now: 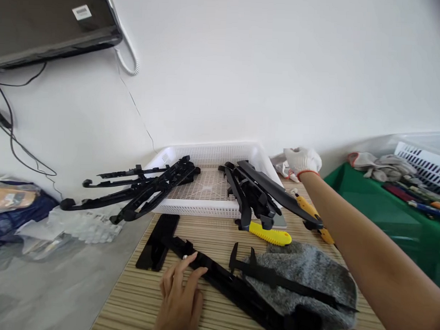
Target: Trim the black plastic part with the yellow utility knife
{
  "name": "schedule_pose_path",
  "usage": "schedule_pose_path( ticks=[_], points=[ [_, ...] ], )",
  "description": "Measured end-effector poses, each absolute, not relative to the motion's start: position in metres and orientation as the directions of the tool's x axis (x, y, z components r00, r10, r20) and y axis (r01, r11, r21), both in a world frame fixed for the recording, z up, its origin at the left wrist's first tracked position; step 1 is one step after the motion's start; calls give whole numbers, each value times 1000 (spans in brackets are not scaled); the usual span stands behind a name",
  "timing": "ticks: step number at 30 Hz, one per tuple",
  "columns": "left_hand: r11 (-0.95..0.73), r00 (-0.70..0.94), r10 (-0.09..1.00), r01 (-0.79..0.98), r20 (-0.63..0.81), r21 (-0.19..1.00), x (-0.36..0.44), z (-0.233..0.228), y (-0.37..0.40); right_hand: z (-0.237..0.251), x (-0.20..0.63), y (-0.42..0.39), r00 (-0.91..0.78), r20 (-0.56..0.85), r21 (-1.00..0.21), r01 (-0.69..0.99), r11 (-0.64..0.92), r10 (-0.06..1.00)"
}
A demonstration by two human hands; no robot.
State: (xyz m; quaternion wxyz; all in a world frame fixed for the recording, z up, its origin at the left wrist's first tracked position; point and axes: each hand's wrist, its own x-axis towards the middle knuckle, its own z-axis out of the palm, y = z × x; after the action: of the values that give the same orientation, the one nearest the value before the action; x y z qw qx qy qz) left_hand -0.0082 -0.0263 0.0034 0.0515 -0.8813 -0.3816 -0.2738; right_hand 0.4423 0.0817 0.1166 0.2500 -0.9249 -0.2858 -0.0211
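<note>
My left hand [181, 292] is bare and has its fingers apart. Two fingertips rest on a long black plastic part [236, 292] lying slantwise on the table. At the far right of the tabletop, my right hand [302, 161] wears a white knit glove with an orange cuff. Its fingers look curled in, beside a crumpled white glove or wrapping [283, 169]; what they hold, if anything, is hidden. A black caliper [273, 277] lies across a grey cloth [310, 268], alongside the black part. Left of that part is a black phone [162, 235].
A white plastic basket [207, 208] holds several black parts [160, 186] sticking out over its edges. In front sit a yellow-handled tool [270, 234] and, under my right arm, a yellow-orange tool [307, 207]. Green bin [367, 210] at right; wall screen [47, 21] upper left.
</note>
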Motion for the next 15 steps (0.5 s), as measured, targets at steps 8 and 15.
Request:
schedule_pose_path(
  ticks=[8, 15],
  points=[
    [-805, 627, 513, 588, 586, 76, -11, 11, -19, 242, 412, 4, 811, 489, -695, 585, -419, 321],
    [-846, 564, 461, 512, 685, 147, 0, 22, -25, 317, 343, -107, 375, 897, -398, 916, 56, 235]
  ],
)
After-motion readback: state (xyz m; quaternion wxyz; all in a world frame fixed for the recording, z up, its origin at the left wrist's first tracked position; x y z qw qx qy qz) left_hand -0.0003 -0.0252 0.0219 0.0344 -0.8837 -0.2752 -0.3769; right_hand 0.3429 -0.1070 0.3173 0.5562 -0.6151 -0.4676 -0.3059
